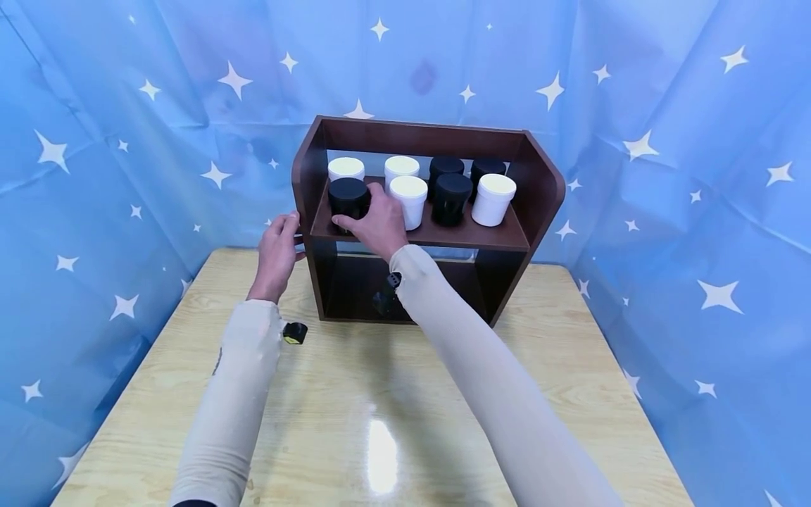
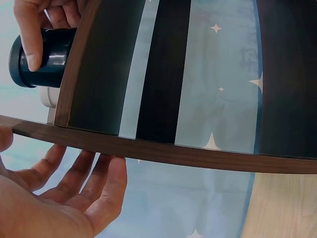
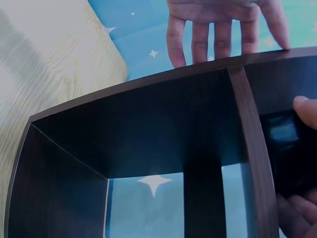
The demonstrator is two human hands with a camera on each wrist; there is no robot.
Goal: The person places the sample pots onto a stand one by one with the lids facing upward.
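A dark brown two-tier wooden shelf (image 1: 421,239) stands on the table, with several lidded white and black jars on its upper board. My right hand (image 1: 380,220) grips a black jar (image 1: 348,196) at the front left of that board, thumb on its near side and fingers round the other. In the left wrist view the same black jar (image 2: 47,58) shows its glossy side between thumb and fingers. My left hand (image 1: 277,253) rests its fingertips against the outside of the shelf's left side panel (image 1: 308,183), fingers spread and holding nothing.
Behind the gripped jar stands a white jar (image 1: 346,167); a front white jar (image 1: 408,201) is close to my right hand's knuckles. A front black jar (image 1: 451,201) and another white jar (image 1: 493,201) are farther right. Blue star-patterned curtains (image 1: 684,232) surround the wooden table (image 1: 329,415).
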